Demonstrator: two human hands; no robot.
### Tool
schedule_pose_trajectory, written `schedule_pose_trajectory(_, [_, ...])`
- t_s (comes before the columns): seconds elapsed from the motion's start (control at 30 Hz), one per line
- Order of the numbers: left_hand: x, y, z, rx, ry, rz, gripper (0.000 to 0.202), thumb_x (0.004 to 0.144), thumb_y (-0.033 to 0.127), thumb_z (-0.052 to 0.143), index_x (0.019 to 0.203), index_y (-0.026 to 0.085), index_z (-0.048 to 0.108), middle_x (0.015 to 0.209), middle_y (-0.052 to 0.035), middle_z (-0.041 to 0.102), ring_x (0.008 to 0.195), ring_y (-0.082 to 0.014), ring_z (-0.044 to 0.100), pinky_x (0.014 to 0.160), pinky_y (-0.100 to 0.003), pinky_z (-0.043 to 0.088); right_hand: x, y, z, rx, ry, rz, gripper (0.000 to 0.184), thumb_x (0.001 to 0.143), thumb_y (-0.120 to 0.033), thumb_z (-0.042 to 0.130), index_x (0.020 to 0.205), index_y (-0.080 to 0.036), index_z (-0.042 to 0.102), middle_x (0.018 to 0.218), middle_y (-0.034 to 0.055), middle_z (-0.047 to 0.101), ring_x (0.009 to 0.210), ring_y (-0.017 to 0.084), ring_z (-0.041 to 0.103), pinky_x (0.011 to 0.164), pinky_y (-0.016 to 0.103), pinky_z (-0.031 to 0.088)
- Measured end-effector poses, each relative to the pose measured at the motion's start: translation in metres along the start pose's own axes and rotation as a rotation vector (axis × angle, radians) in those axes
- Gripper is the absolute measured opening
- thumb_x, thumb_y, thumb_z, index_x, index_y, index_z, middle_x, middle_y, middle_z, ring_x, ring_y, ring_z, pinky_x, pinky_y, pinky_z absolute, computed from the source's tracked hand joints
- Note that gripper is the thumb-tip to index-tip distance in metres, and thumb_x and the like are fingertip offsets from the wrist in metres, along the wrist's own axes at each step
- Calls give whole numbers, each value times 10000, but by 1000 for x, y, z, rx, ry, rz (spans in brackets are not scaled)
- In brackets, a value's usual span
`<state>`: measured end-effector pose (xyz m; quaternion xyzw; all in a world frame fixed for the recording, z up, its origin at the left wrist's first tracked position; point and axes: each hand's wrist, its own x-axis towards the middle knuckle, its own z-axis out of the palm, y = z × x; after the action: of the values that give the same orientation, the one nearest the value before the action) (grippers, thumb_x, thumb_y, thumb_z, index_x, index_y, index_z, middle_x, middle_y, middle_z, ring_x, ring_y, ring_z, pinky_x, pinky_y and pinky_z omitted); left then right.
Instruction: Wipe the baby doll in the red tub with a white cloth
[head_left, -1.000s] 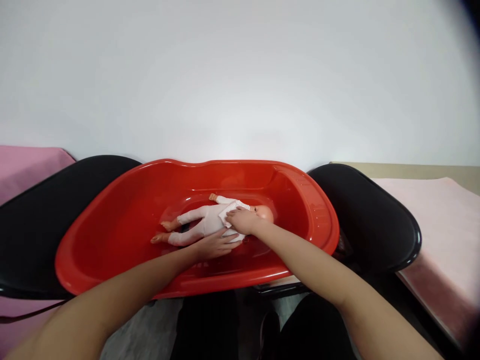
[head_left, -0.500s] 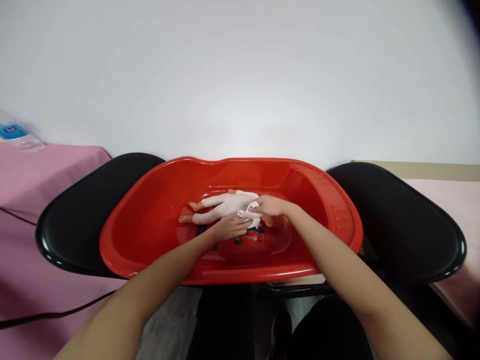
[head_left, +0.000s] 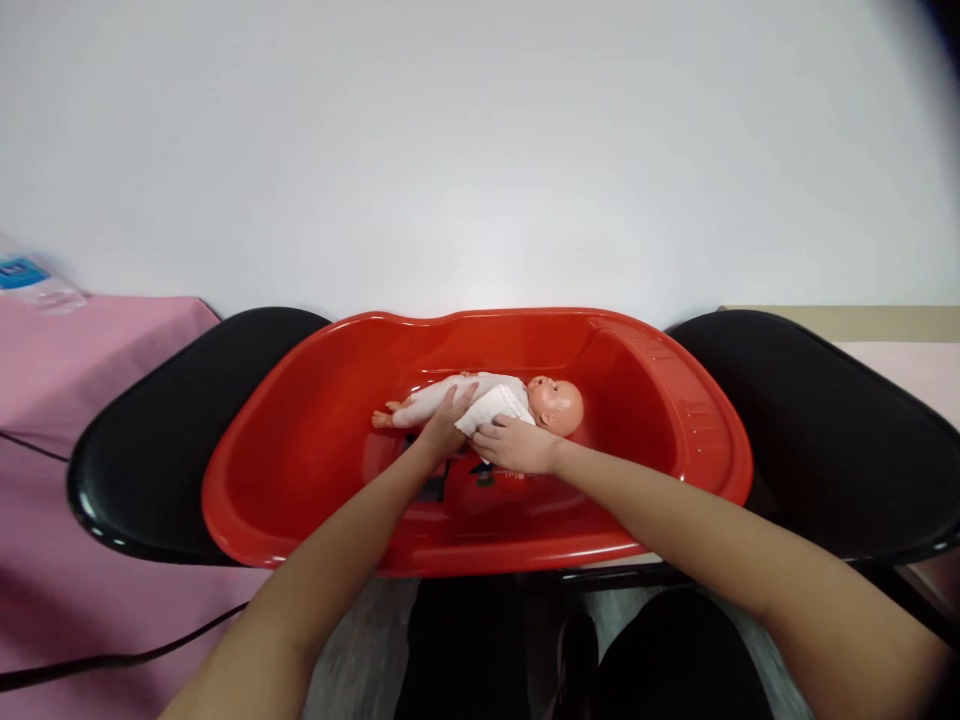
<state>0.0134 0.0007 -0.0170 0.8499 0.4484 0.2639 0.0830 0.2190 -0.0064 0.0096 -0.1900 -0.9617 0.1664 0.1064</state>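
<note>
A baby doll in a white suit lies on its back in a red plastic tub, head to the right, legs to the left. My left hand lies over the doll's middle with its fingers stretched flat. My right hand sits just below the doll's chest and shoulder. Its fingers are closed on a folded white cloth pressed against the doll's upper body. A dark label shows on the tub floor under my hands.
The tub rests across two black chair seats, one on the left and one on the right. A pink-covered table with a plastic bottle stands left, a black cable below it. A pale pink surface lies far right. A white wall is behind.
The doll's face has come into view as my right hand slid down off its head to the chest. My left hand moved up onto the doll's middle.
</note>
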Motion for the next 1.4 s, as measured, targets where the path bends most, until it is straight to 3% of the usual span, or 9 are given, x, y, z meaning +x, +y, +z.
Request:
schedule_pose_trajectory(0.1, [3,-12,-6,33,-77,63,597,959,176,466,1506,256,692,1667,-130,534,1631,-449,316,1311,-734,113,-9,24,4,-128,-38,-88,340,986,-69,495,1137,-194,773,1350,126,730,1332,295,623,1236,486,402])
schedule_pose_trajectory(0.23, [5,-15,-16,14,-48,100,496,1008,194,492,1425,317,730,1692,-79,511,1632,-443,312,1297,-750,91,-11,44,-6,-369,-176,-41,405,987,-55,471,1256,-151,759,1434,145,694,1435,305,554,1278,520,346])
schedule_pose_trajectory(0.33, [7,-13,-20,-28,-17,108,453,1031,206,494,1391,329,739,1691,-73,512,1634,-425,318,1305,-723,90,-10,52,-15,-433,-203,-52,463,976,-26,462,1324,-150,741,1441,150,694,1466,295,533,1282,504,334])
schedule_pose_trajectory(0.53, [10,-9,-27,-138,112,48,445,1061,254,489,1431,319,729,1685,-103,517,1646,-413,302,1316,-705,-28,-6,69,-28,-312,-81,8,456,1029,-52,406,1287,-211,746,1437,150,687,1406,301,567,1249,602,366])
schedule_pose_trajectory(0.67, [10,-15,-26,-124,176,25,458,1069,240,470,1462,299,698,1705,-113,487,1663,-375,275,1303,-703,-123,-5,80,-39,-234,40,112,492,1062,-112,383,1471,-172,650,1549,196,609,1478,360,516,1246,669,342])
schedule_pose_trajectory(0.87, [20,-38,-22,-57,199,48,487,1057,197,450,1479,282,677,1738,-149,422,1664,-361,279,1299,-746,-48,-12,89,-46,-193,97,107,552,1087,-146,350,1606,-150,540,1670,173,510,1581,356,434,1276,651,331])
schedule_pose_trajectory(1.07, [30,-49,-19,232,196,47,547,1075,138,382,1579,226,577,1705,-205,459,1647,-367,324,1286,-807,59,-23,117,-21,-493,56,-215,605,1072,-96,385,1675,-125,423,1675,151,511,1584,251,455,1311,519,361])
schedule_pose_trajectory(1.23, [29,-40,-17,434,149,25,551,1099,126,359,1623,195,517,1694,-222,468,1638,-378,338,1280,-817,142,-30,134,9,-720,17,-464,514,1049,-81,431,1539,-60,586,1592,165,603,1536,236,520,1320,442,368])
schedule_pose_trajectory(1.4, [31,-34,-17,499,167,-14,566,1132,161,279,1672,166,448,1672,-223,497,1637,-373,341,1297,-806,121,28,119,39,-700,-106,-432,487,1047,-52,396,1481,-48,618,1592,197,592,1553,271,492,1324,477,357])
